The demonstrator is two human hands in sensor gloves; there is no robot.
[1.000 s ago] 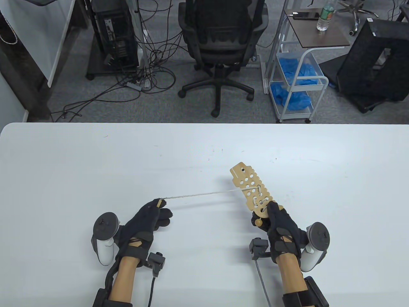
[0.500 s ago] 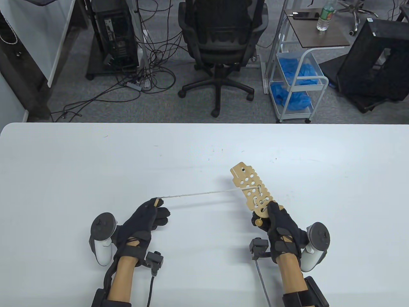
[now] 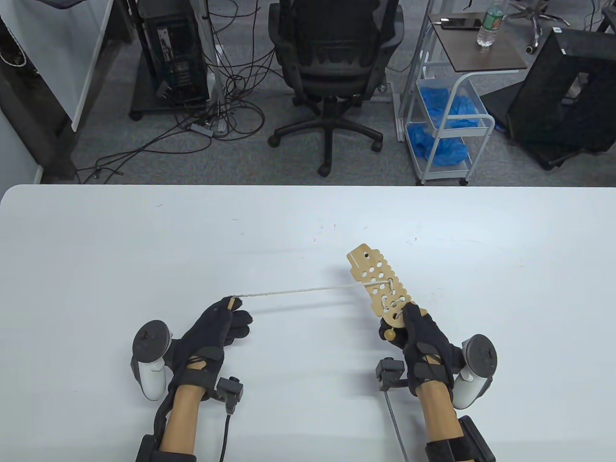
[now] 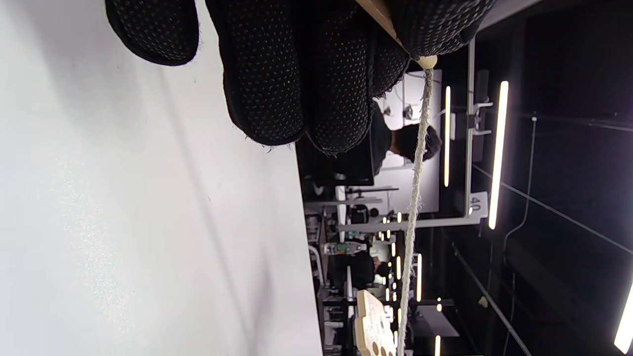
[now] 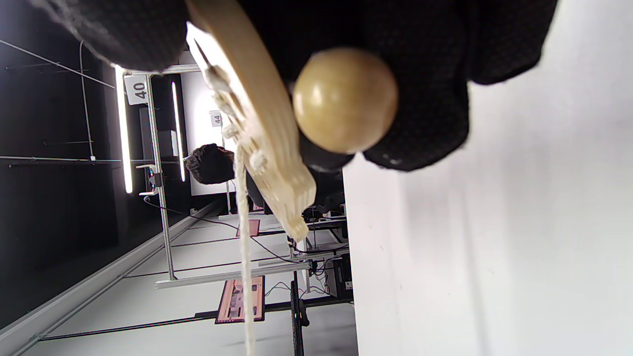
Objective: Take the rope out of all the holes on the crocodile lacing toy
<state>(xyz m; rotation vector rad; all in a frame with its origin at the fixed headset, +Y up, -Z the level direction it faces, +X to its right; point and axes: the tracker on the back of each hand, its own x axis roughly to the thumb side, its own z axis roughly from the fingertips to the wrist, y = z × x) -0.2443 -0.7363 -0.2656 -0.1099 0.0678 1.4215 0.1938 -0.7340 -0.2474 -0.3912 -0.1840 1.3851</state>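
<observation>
My right hand (image 3: pixel 423 344) grips and hides the tan wooden crocodile lacing board's (image 3: pixel 380 284) near end; my left hand (image 3: pixel 216 327) pinches the taut white rope's (image 3: pixel 298 291) wooden tip.

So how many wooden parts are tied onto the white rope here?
2. A thin wooden needle at the rope's free end, pinched by the left hand. A round wooden bead under the tan crocodile board, beside the right hand's fingers. More may be hidden.

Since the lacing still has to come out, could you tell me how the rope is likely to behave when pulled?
The rope is probably limp: it runs straight only because the left hand pulls it taut from the crocodile board. Its fuzzy, fibrous surface likely snags at holes.
</observation>
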